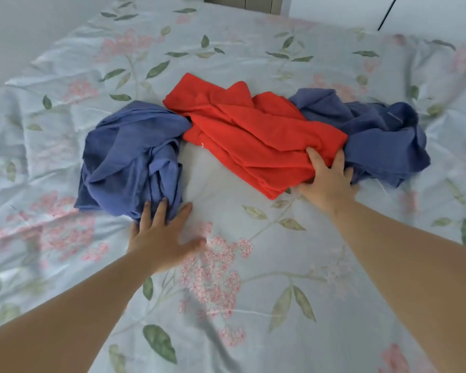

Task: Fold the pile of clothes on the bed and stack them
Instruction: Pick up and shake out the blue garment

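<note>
Closest to my view spreads the wrinkled pale blue bedsheet printed with pink blossoms and green leaves (253, 300); my left hand (159, 235) lies flat on it, fingers spread, tips touching the crumpled blue cloth garment at left (129, 154); my right hand (328, 181) covers the near corner of the rumpled red garment (253, 135), fingers extended, though I cannot tell whether it grips; a second bunched blue garment (379, 135) touches the red one's right side; a white wall (428, 12) rises behind.
</note>
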